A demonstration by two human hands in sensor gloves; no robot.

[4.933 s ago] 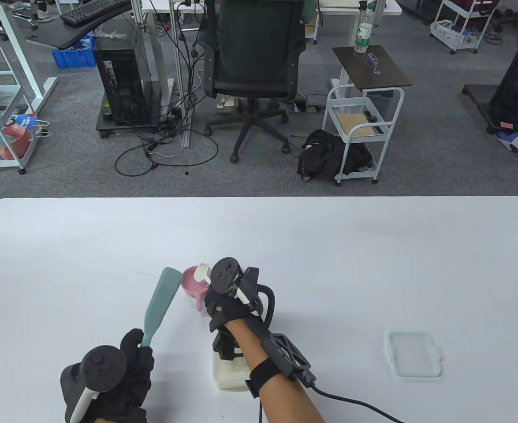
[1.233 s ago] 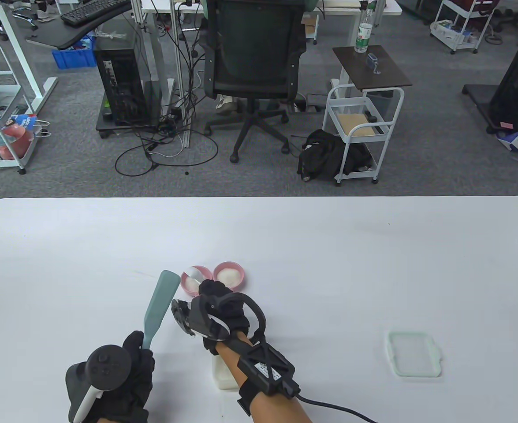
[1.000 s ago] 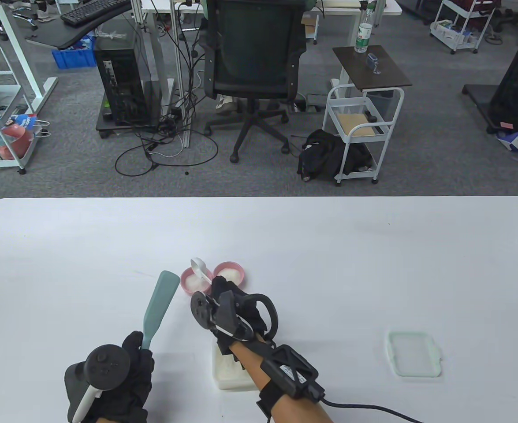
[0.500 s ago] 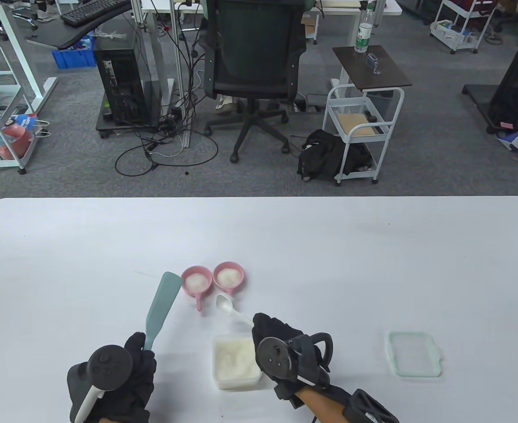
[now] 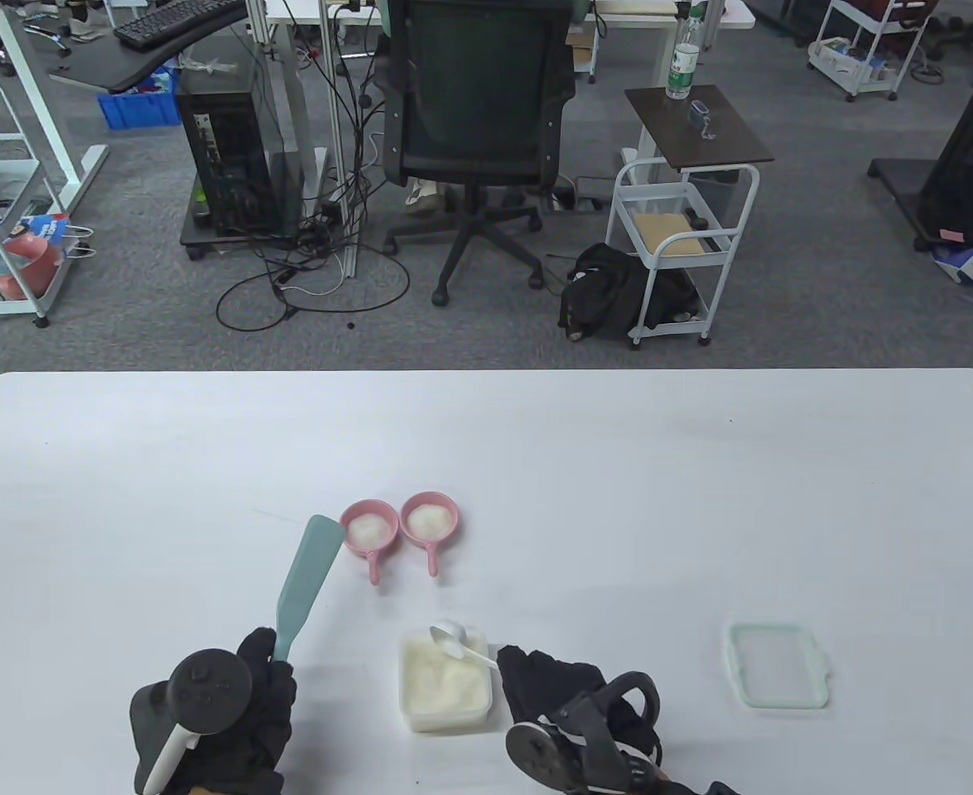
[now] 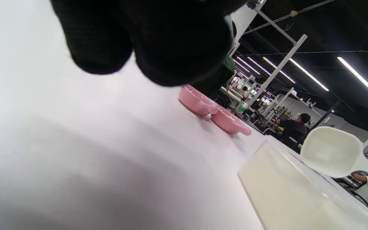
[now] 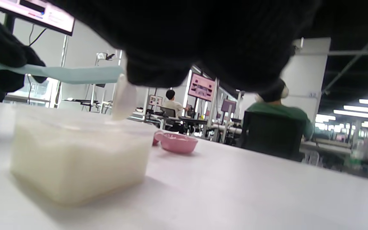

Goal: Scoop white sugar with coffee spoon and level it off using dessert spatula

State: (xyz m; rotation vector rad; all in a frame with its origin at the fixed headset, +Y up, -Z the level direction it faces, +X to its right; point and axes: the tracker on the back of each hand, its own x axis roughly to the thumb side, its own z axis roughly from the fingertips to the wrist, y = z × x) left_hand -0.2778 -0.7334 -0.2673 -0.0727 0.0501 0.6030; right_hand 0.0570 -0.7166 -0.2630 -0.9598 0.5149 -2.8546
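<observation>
White table fills the lower half of the table view. My left hand, lower left of the frame, has its fingers curled round the handle of the teal dessert spatula; the blade angles up and to the right, its tip just beside the left pink dish. My right hand, bottom centre-right, pinches the handle of the white coffee spoon; the handle runs up-left from my fingers and the bowl sits over the upper right part of the sugar tub. Cannot tell whether the spoon touches the sugar. The two hands are well apart, the tub between them.

Clear plastic tub of white sugar sits low centre, just left of my right hand. In the left wrist view the spoon bowl looks empty, above the tub's rim at the right edge. In the right wrist view the tub is at the left, the spatula crossing the upper left.

Loose clear lid lies flat at lower right, well apart from the tub. Two small pink handled dishes sit side by side above the tub, centre of the frame, each with white sugar in it, handles pointing down the frame.
</observation>
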